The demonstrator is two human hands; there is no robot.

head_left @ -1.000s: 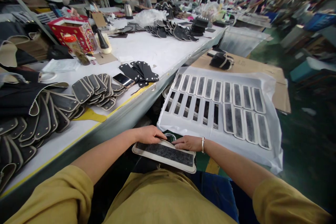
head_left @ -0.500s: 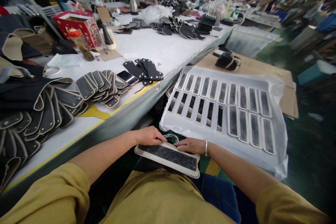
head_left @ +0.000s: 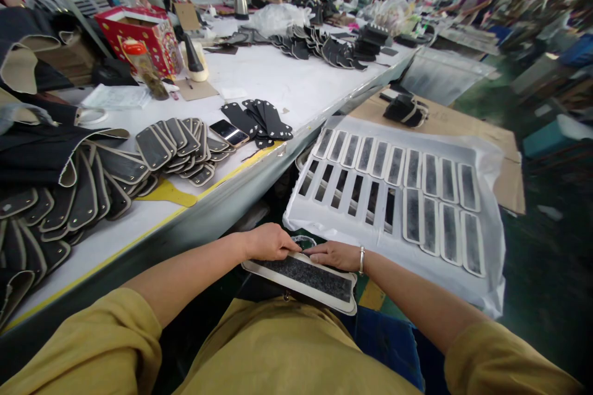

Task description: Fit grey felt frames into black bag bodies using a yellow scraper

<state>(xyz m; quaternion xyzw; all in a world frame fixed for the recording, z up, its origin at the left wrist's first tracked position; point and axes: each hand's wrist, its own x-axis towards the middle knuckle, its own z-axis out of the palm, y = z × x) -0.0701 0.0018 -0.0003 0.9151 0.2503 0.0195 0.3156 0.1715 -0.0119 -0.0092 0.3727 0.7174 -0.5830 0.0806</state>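
A long panel (head_left: 306, 278) with a cream border and a dark grey speckled middle lies tilted over my lap. My left hand (head_left: 271, 242) is closed at its upper edge, fingers curled and pointing right. My right hand (head_left: 336, 255), with a bracelet (head_left: 362, 260) at the wrist, grips the same edge further right, its fingers held together. The fingertips of both hands nearly meet near the middle of that edge. What lies under the fingers is hidden. Just beyond them shows a clear rounded rim (head_left: 303, 241).
A white-covered rack (head_left: 343, 222) at right bears rows of similar panels (head_left: 430, 228), beside dark open slots. Cardboard (head_left: 504, 160) lies behind it. On the white table (head_left: 259, 83) at left are fanned dark pieces (head_left: 152, 148), a phone (head_left: 228, 133) and a red box (head_left: 139, 37).
My hands and the panel have shifted slightly in the view. The fingertips of the two hands are closer together along the panel's upper edge.
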